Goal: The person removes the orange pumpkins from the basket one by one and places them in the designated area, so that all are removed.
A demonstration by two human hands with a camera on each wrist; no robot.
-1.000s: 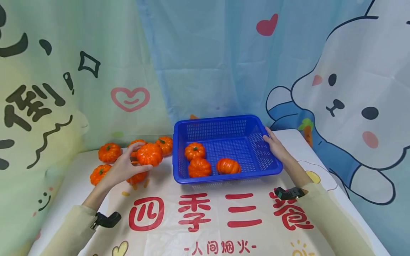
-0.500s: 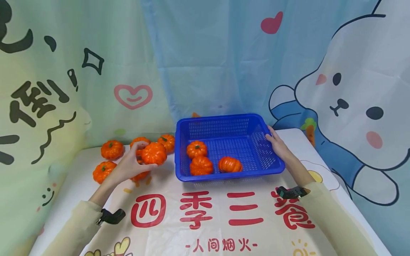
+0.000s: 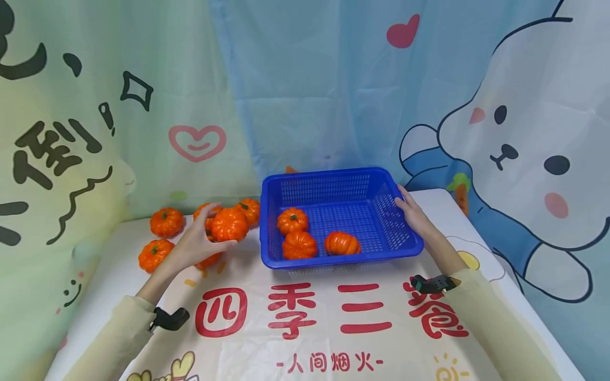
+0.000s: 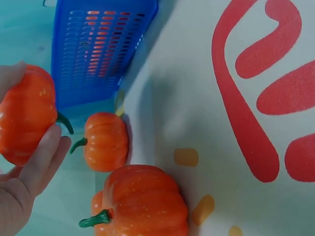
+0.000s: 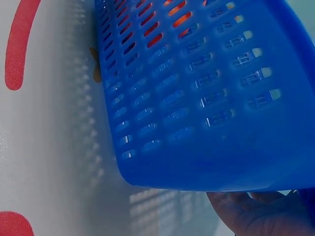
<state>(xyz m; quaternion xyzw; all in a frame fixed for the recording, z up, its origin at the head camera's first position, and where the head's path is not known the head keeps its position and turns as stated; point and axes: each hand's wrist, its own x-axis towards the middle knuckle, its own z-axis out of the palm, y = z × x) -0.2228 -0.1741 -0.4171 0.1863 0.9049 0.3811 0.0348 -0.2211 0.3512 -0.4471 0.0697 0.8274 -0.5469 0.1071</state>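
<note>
My left hand [image 3: 193, 244] holds a small orange pumpkin [image 3: 230, 224] between thumb and fingers, above the table to the left of the blue basket [image 3: 333, 263]. In the left wrist view this pumpkin [image 4: 29, 118] shows its curved green stem. My right hand [image 3: 413, 213] grips the rim at the basket's right side; the right wrist view has its fingers [image 5: 256, 214] partly hidden by the basket wall. Three pumpkins lie in the basket: two at the left, one [image 3: 342, 243] on its side near the front.
Several more pumpkins stand at the table's back left, among them one by the curtain [image 3: 167, 222], one nearer the front [image 3: 155, 255] and one beside the basket [image 3: 249, 211]. A printed cloth [image 3: 314, 296] covers the table, with the curtain [image 3: 305, 106] hanging behind.
The head view has shifted slightly. My left hand stays raised with its pumpkin, shifting only a little, and my right hand keeps its place at the basket.
</note>
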